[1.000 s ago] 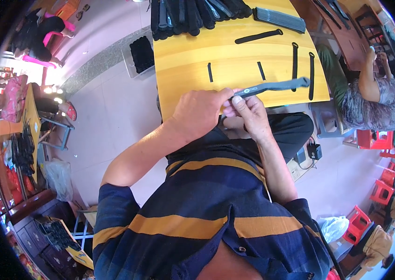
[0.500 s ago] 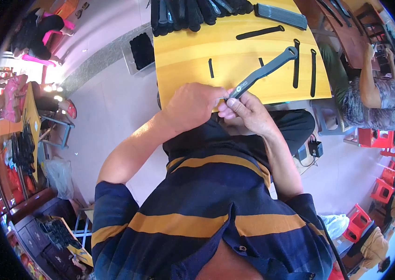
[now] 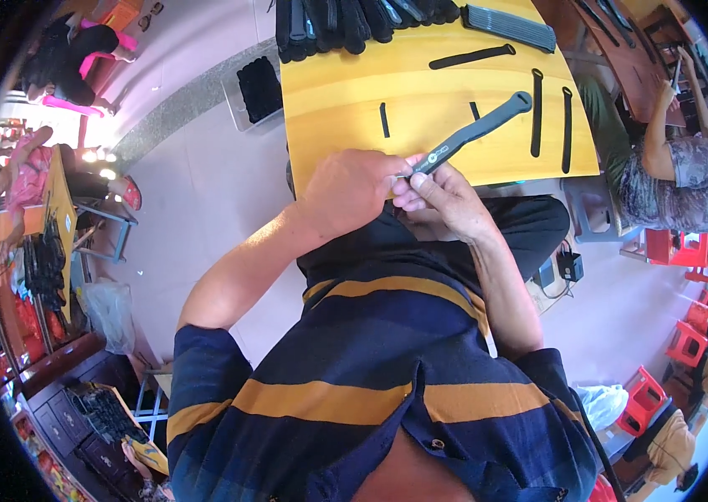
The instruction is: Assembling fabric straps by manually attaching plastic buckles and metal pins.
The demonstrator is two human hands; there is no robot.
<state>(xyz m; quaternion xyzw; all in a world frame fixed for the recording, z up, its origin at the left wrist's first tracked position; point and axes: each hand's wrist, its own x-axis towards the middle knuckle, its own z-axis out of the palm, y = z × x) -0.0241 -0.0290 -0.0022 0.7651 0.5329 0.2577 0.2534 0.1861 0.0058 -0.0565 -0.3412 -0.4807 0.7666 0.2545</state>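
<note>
The right hand (image 3: pixel 452 203) had thumb and fingertips closed on the near end of the grey strap (image 3: pixel 481 131), whose free end slanted up and away over the yellow table (image 3: pixel 329 100). The left hand (image 3: pixel 346 186) was right beside that near end, its fingers bunched narrow; the knuckles covered what they pinched, so whether they gripped the strap too could not be told. By the look of it, work on this piece was under way and not yet complete, since it was up at the hands and not laid down. Three black straps lay singly on the table: a slanting strap (image 3: pixel 473 56), an inner strap (image 3: pixel 536 113) and an outer strap (image 3: pixel 567 130) near the right edge. Two short black strips (image 3: pixel 385 120) lay apart from each other, neither in hand. Toward the far edge were a fanned dark pile (image 3: pixel 354 23) and, just beside it, a neat grey stack (image 3: pixel 509 29), which suggested many pieces beyond the one being handled
</note>
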